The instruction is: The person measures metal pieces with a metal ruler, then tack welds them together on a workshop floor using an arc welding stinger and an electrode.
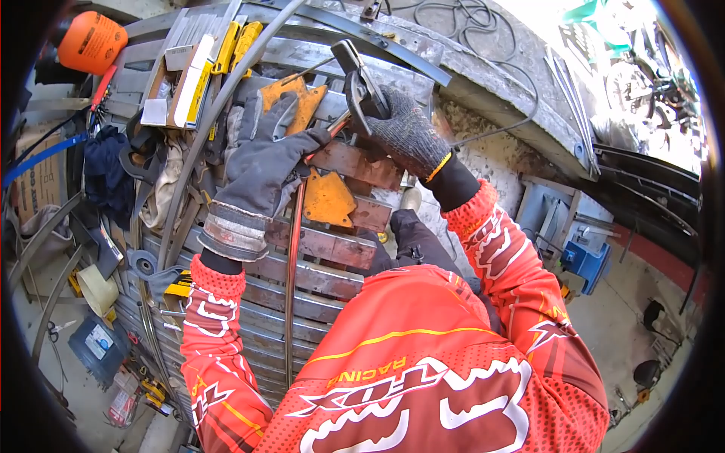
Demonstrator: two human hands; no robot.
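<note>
My left hand, in a thick grey work glove with a striped cuff, lies over the slatted metal bench; its thumb and fingers close around a thin reddish metal rod. The rod runs down across the slats and up to the right between my hands. My right hand, in a dark knitted glove with a yellow edge, is wrapped round a black clamp-like tool near the rod's upper end. An orange metal plate lies just right of the rod; another orange plate lies above my left hand.
Beside a thick grey cable at upper left are a white and yellow box and an orange container. Black cable coils lie at the top. A blue machine stands at right; a blue box is at lower left.
</note>
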